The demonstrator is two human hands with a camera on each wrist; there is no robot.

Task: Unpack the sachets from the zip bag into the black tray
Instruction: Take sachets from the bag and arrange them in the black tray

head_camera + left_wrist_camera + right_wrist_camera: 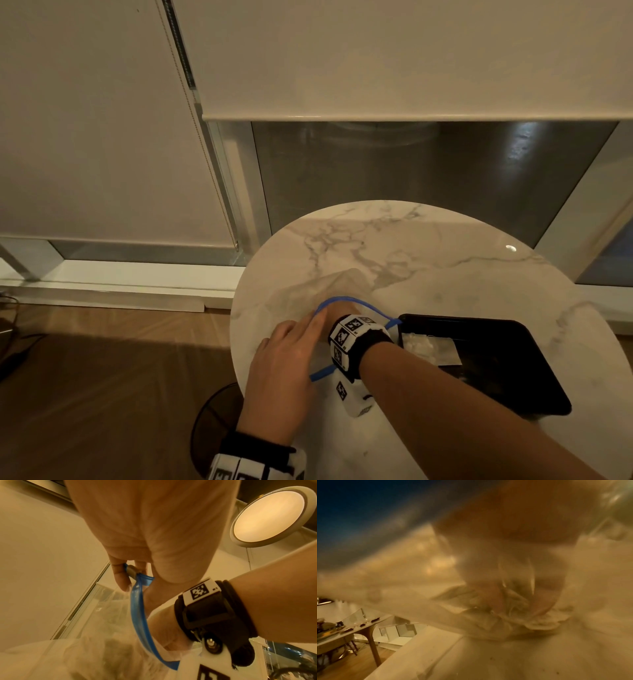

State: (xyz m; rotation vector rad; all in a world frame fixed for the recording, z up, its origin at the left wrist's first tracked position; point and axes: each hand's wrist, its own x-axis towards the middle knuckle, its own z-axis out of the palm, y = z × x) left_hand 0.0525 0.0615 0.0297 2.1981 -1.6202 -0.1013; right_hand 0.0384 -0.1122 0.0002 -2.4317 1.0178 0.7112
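A clear zip bag (329,287) with a blue zip rim (346,299) lies on the round marble table (428,246). My left hand (318,313) pinches the rim (137,601) between thumb and fingers (120,577) and holds the mouth up. My right hand (342,310) is inside the bag past the wrist. The right wrist view is blurred, but there my right hand (518,604) has its fingers (494,599) closed around crinkled clear sachets (513,599). The black tray (513,373) sits just right of the bag and holds a few clear sachets (428,347).
The table edge runs close on the left, with wood floor (102,377) below it and a dark round object (212,428) under it. Window frames and roller blinds stand behind the table. Another table (342,630) with small items shows in the right wrist view.
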